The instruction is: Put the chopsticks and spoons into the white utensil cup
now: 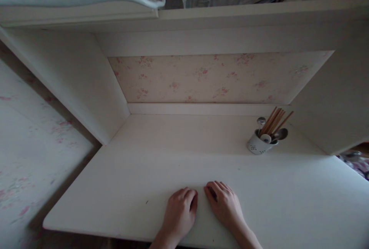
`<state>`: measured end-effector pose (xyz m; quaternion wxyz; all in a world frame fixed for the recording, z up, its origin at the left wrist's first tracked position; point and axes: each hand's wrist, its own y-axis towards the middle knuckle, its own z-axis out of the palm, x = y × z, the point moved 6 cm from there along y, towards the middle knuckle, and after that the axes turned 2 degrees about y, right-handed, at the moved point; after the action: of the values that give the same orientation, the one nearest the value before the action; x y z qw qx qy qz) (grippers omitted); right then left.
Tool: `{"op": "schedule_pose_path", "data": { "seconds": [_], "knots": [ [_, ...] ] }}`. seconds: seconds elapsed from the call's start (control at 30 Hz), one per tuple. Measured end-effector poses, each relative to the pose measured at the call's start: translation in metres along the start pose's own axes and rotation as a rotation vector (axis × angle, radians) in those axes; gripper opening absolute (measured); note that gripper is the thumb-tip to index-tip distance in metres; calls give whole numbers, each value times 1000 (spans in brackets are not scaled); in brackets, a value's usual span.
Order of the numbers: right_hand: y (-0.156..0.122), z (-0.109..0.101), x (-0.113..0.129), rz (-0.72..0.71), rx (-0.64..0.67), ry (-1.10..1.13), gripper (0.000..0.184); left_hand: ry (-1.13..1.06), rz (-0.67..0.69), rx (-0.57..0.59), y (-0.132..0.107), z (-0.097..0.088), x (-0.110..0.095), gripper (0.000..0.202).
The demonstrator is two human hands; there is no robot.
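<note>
Your bare left hand (180, 207) and bare right hand (224, 202) rest on the flat, smooth white tabletop (127, 180), nearer you than the white, round, perforated utensil cup (256, 146), material unclear, and left of it; the right is closer. Hands apart, just beside each other, fingers curled in; palms hidden, so can't tell if either grips anything. Cup stands on the tabletop, untouched, slim brown wooden-looking chopsticks (272, 121) and a dark metal spoon (282, 133) sticking out. Step reads as a resting pose, no handling. Working with the cup would likely call for your right hand reaching forward and right, below the chopsticks.
</note>
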<state>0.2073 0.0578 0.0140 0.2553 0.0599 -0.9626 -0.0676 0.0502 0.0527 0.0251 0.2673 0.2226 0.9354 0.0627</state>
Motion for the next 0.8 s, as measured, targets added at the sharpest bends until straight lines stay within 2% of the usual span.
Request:
{"op": "schedule_pose_path", "data": {
  "seconds": [0.8],
  "knots": [
    [0, 0, -1, -1, -20, -15, 19, -1, -10, 35, 0, 2, 2, 15]
  ]
}}
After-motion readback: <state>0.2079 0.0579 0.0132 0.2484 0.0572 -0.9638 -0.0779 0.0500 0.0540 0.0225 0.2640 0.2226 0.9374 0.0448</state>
